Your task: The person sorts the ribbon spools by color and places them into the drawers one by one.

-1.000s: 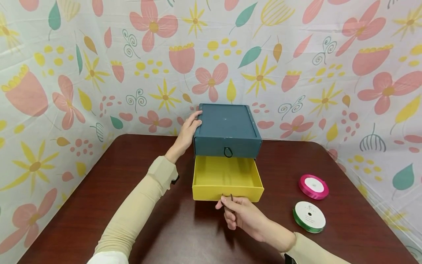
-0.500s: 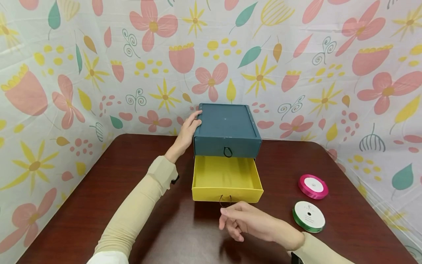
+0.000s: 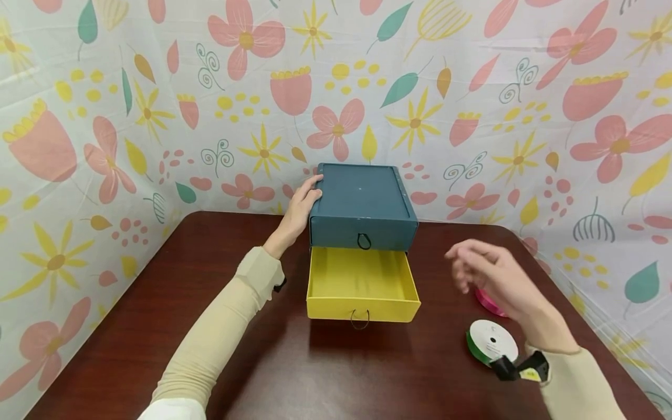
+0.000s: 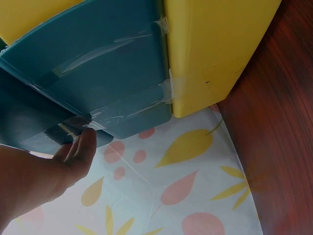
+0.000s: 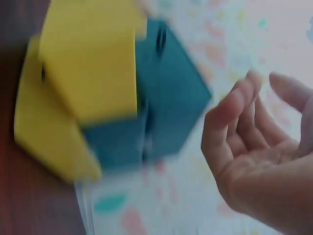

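Right hand: hovers at the scene's right, holding nothing, fingers loosely bent with a gap to the thumb. Pink spool: partly hidden beneath that hand in the head view; hard to tell how far below. Green spool: lies flat, a little nearer than the pink. Round, so without a long axis to match; both far closer to the right hand than to the left hand, resting against the box on its left edge. Drawer: juts out beneath the box, near to far, left of both spools.

Box blue, square, smooth, taped along the left side; drawer smooth yellow, with a thin dark loop. Spools disc-shaped, ribbon glossy. Table dark, red-brown, shiny.
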Motion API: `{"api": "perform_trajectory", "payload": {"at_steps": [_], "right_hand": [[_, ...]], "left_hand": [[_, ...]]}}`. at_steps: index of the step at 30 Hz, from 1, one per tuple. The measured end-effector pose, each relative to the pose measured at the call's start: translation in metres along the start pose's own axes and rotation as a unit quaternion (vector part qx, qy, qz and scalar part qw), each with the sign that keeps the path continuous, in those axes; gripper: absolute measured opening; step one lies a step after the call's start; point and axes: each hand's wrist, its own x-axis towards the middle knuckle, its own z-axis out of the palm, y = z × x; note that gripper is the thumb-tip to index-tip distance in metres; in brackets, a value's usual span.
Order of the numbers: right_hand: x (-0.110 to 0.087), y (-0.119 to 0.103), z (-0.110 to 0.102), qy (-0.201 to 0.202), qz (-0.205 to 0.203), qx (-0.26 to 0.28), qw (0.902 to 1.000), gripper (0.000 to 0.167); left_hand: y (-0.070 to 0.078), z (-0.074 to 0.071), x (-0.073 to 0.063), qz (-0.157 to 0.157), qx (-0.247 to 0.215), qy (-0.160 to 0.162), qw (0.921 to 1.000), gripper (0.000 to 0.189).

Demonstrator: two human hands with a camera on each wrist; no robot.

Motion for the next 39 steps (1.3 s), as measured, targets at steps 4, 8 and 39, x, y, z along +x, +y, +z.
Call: {"api": "perform_trajectory", "payload": {"at_steps": [4,8,39], "right_hand": [[-0.006,0.013,-0.042,0.162,0.063,-0.257,0.9506,0.022],[-0.019,0.042,-0.082,0.183,0.109,-0.505,0.8364,0.043],[-0.042,0.096,-0.109,0.033,0.271,-0.548,0.7904,0.078]], "left_hand": [[-0.003,0.0,0.003,0.0,-0.001,0.001,1.0,0.049],[-0.003,0.002,0.004,0.002,0.008,0.007,0.9999,0.05],[-0.006,0.001,0.004,0.007,0.009,0.008,0.9999,0.051]]}}
